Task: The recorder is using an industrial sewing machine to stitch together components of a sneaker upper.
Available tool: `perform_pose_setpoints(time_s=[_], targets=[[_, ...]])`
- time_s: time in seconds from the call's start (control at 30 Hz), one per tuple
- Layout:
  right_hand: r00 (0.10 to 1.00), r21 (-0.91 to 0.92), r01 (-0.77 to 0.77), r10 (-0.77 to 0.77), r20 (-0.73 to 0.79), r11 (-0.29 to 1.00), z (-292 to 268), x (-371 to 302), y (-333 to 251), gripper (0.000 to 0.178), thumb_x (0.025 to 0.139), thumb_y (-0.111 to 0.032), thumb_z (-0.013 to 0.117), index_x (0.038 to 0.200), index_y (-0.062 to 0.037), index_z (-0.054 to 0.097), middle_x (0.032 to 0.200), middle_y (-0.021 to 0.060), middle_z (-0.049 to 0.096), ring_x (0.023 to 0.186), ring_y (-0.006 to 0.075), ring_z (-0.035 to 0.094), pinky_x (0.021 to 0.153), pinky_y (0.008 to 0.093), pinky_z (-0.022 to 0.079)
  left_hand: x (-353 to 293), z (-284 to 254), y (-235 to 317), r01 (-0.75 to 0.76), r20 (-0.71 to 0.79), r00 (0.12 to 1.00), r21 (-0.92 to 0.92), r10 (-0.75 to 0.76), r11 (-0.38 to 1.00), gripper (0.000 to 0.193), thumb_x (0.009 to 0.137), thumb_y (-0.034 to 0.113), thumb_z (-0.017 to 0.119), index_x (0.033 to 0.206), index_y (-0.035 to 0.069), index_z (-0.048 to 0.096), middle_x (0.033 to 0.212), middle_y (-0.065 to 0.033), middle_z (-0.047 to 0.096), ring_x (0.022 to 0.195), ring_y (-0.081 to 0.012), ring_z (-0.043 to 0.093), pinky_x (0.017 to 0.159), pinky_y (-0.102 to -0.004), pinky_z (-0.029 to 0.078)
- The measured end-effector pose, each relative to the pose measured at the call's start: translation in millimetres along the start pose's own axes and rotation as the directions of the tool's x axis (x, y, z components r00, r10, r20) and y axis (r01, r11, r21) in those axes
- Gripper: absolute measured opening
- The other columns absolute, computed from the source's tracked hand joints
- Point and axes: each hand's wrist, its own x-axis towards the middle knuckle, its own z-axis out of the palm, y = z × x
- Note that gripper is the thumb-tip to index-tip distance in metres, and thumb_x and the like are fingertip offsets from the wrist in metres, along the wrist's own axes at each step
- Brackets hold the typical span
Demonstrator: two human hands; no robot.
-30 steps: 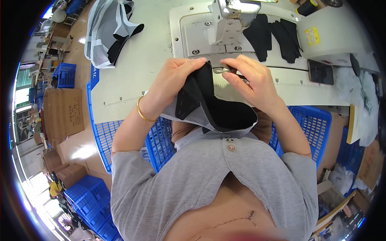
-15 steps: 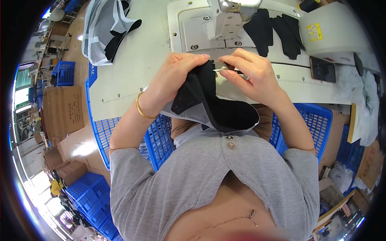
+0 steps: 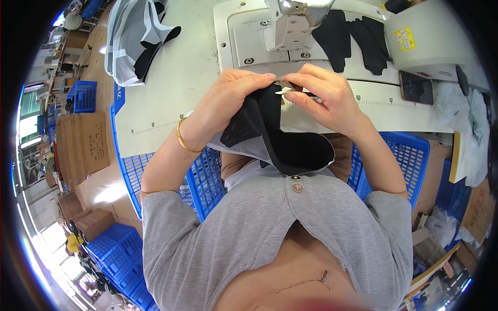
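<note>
My left hand (image 3: 224, 98), with a gold bangle at the wrist, pinches the upper edge of a black and grey fabric piece (image 3: 302, 150). The piece hangs down in front of my body, its black side curving to the right and a pale edge along its bottom. Across from it, my right hand (image 3: 328, 98) is closed around small thread snips (image 3: 285, 92). Their pale tip points left at the fabric's top edge, close to my left fingertips; most of the tool is hidden in my fingers.
Beyond my hands stands a white sewing machine (image 3: 293, 33). Black fabric pieces (image 3: 332, 41) lie to its right, near a dark phone (image 3: 416, 88). Grey and black cut pieces (image 3: 132, 44) are at the table's far left. Blue baskets (image 3: 205, 181) flank my lap.
Both hands stay almost in place. My right hand shifts slightly, and the snips' tip moves a little along the fabric's top edge.
</note>
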Motion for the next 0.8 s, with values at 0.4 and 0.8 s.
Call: perform_pose_setpoints(time_s=[0.4,0.8], targets=[[0.948,0.38,-0.291,0.319,-0.011,0.878,1.3,-14.1,-2.2,0.015,0.084,-0.012,0.072,0.093,0.0002,0.068,0.075,0.0064,0.061,0.065,0.0134,0.058,0.06,0.0276,0.046,0.0,2.6,5.5,0.021,0.014,1.0,-0.023,-0.021,0.999,0.041,0.099,0.03,0.054,0.088,-0.007,0.07,0.081,-0.0117,0.071,0.07,-0.0135,0.067,0.067,-0.0247,0.054],[0.856,0.393,-0.517,0.467,0.224,0.761,1.1,-27.5,-28.4,0.008,0.086,-0.007,0.066,0.09,0.0001,0.065,0.078,0.0015,0.058,0.068,0.0071,0.05,0.062,0.0228,0.04,-21.6,-2.4,11.1,-0.643,0.353,0.735,0.636,0.579,0.427,0.019,0.07,-0.003,0.073,0.088,0.0,0.07,0.085,-0.0053,0.063,0.075,-0.0153,0.06,0.066,-0.0272,0.047]])
